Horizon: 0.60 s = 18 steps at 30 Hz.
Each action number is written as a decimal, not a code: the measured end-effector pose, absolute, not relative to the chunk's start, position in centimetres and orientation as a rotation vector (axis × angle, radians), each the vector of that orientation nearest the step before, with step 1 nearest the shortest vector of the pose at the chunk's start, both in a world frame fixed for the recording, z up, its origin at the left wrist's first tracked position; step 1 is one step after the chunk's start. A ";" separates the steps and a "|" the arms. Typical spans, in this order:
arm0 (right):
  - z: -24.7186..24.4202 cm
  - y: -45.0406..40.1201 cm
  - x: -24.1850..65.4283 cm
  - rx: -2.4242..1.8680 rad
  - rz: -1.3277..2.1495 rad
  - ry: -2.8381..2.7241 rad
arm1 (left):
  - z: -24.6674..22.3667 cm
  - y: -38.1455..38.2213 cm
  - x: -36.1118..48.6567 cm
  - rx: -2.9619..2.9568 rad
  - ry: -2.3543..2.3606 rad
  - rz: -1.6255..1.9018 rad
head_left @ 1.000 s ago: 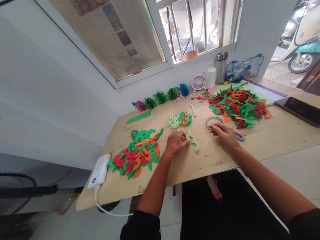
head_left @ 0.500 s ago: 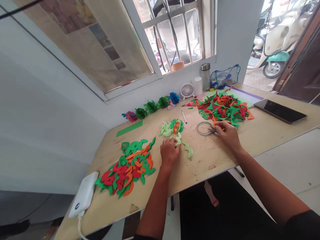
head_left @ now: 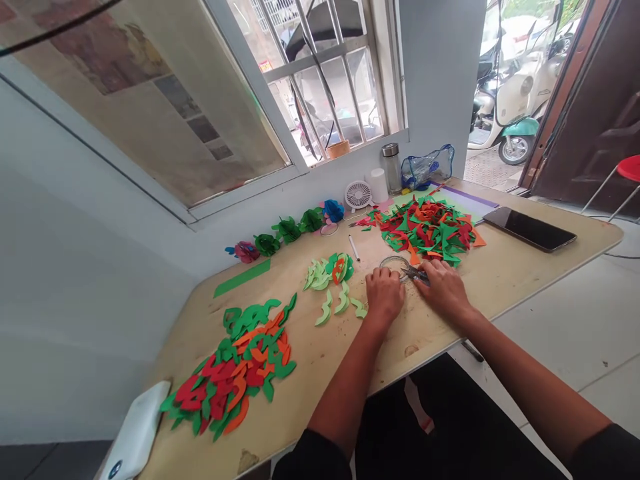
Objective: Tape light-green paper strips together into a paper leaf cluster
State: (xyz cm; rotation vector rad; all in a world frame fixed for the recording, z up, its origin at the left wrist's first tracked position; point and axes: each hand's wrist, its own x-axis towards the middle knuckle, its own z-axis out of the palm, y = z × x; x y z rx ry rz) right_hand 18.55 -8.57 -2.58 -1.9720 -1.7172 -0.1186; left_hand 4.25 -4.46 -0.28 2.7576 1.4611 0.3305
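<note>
1. Well left of the grey ring (head_left: 393,258), a mixed pile of paper shapes (head_left: 235,370) is lying loose.
2. Nearer the ring, on its left, three pale green strips (head_left: 343,299) are lying apart; we are judging them light, limp and easily creased, so an edge pinch is suiting them. Unlike a second ago, our left hand is no longer resting beside them.
3. At the ring's near-left edge, our left hand (head_left: 385,295) is curling its fingers downward; the tips are hiding, so we are not able to tell their opening or any hold.
4. Between our hands, the ring is lying on the table; it is looking like coiled wire, probably light and springy, better pinched by its rim.
5. Just right of the ring, our right hand (head_left: 444,288) is closing its fingers around the pliers (head_left: 413,272), likely stiff and fairly heavy, best held by the handles. Compared with a second ago, their dark nose is now showing, pointing toward the ring.
</note>
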 end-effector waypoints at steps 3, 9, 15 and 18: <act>-3.0 -8.5 19.1 -1.864 -0.045 -1.559 | -0.6 -3.8 4.8 2.725 1.441 0.321; -2.4 -8.5 19.7 -1.545 0.347 -1.192 | -0.4 -3.1 2.8 2.300 1.249 0.694; 0.2 -7.8 18.6 -1.116 1.010 -0.821 | 0.5 -4.0 0.4 1.502 0.877 1.028; 1.9 -6.6 17.7 -1.019 1.155 -0.770 | 0.9 -4.0 0.2 1.371 0.786 1.122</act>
